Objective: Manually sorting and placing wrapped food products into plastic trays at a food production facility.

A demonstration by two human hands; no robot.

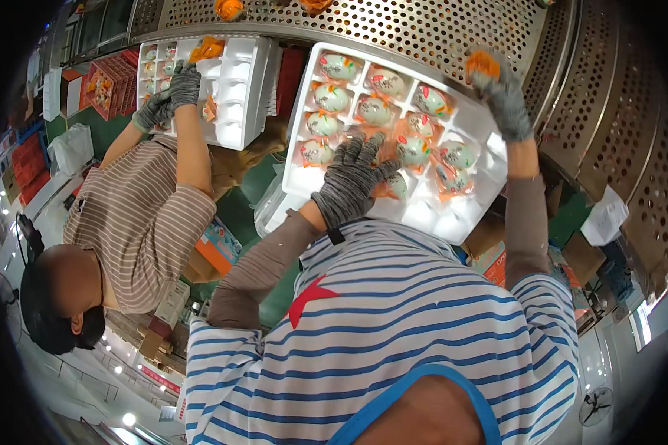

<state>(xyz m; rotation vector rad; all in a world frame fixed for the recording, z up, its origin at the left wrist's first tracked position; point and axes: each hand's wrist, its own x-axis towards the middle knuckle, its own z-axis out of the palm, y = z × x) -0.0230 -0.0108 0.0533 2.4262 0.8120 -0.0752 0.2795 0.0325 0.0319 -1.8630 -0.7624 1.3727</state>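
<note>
A white foam tray (303, 179) with square compartments lies before me. Several pale green eggs in clear, orange-marked wrappers sit in it, among them a wrapped egg (331, 98) on the left side. My left hand (348, 181), in a grey knit glove, rests over the tray's lower middle with fingers spread on the wrapped eggs; whether it grips one is hidden. My right hand (505, 105), gloved too and slightly blurred, is beyond the tray's right edge, over the perforated metal surface. It holds a wrapped egg (483, 68) with an orange end at its fingertips.
A perforated metal table (412, 28) runs behind the tray, with an orange-wrapped item (229, 9) on it. At left a co-worker's gloved hands (172, 94) work over another foam tray (239, 119). Red crates (108, 83) stand farther left. White paper (605, 217) hangs at right.
</note>
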